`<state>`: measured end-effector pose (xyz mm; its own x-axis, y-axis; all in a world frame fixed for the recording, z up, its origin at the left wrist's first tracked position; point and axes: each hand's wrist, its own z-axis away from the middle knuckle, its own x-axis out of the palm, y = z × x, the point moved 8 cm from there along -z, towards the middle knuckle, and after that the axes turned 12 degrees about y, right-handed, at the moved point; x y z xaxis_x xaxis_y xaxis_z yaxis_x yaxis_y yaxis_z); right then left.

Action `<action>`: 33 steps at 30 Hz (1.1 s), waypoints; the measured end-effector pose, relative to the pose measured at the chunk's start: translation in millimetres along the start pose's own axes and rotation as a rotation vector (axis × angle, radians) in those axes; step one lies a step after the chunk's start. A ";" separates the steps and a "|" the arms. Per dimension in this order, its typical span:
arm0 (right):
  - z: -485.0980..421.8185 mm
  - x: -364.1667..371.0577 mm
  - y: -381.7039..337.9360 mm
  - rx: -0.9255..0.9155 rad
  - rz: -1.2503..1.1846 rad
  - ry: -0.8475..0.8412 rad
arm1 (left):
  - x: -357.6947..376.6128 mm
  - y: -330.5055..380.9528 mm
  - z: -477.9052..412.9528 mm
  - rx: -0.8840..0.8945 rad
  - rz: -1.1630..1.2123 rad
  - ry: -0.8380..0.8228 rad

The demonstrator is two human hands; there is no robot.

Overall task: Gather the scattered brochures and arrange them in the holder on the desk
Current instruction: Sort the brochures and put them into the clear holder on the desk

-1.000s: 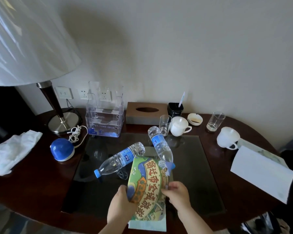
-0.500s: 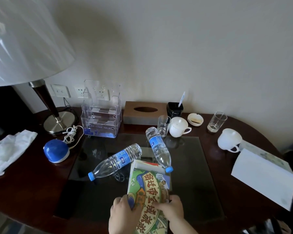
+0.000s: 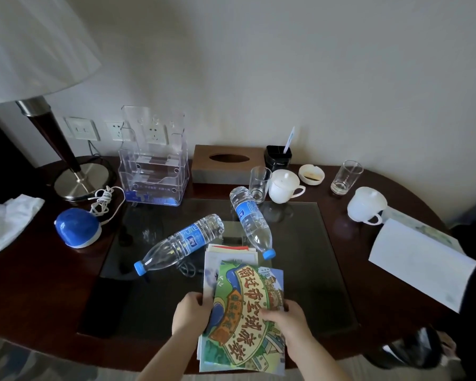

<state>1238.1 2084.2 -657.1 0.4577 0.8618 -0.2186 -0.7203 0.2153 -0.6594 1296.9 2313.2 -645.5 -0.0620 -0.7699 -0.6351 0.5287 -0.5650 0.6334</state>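
Desk: dark wood, spanning the lower half of the frame, with a glass pad inset at centre.

Brochure stack: lower centre, over the near edge of the glass pad. It consists of several sheets of unequal size, with a colourful illustrated cover on top and the edges not squared. Judged light, thin and flexible. The covers look glossy, so sheets are likely to slide over one another and fan out. Best held across both long edges near the middle, or by the lower end with the upper end supported against droop.

White folded sheet: right of frame, well apart from the stack. It may be another brochure, but its face is too blurred to tell.

Holder: clear tiered acrylic, upper left of centre, against the wall. Judged rigid but light, and it may shift if the stack is pushed in hard.

Two water bottles: lying on the glass between the stack and the holder. The nearer one's cap is just beside the stack's top corner.

Left hand: fingers curled round the stack's left edge.

Right hand: pinching the right edge, thumb on the cover.
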 end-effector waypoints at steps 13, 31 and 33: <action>4.0 0.0 10.8 0.011 0.039 -0.017 | -0.8 -9.5 -8.8 -0.038 0.002 0.100; -4.2 -18.7 2.1 -0.115 0.023 0.079 | -27.2 21.0 14.8 0.230 -0.318 0.416; -5.8 -18.5 2.9 -0.105 0.026 0.080 | -25.2 23.8 17.2 0.249 -0.305 0.432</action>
<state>1230.6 2066.2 -659.1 0.4829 0.8260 -0.2907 -0.6759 0.1406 -0.7234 1296.5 2314.1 -606.8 0.1987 -0.4003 -0.8946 0.3230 -0.8350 0.4454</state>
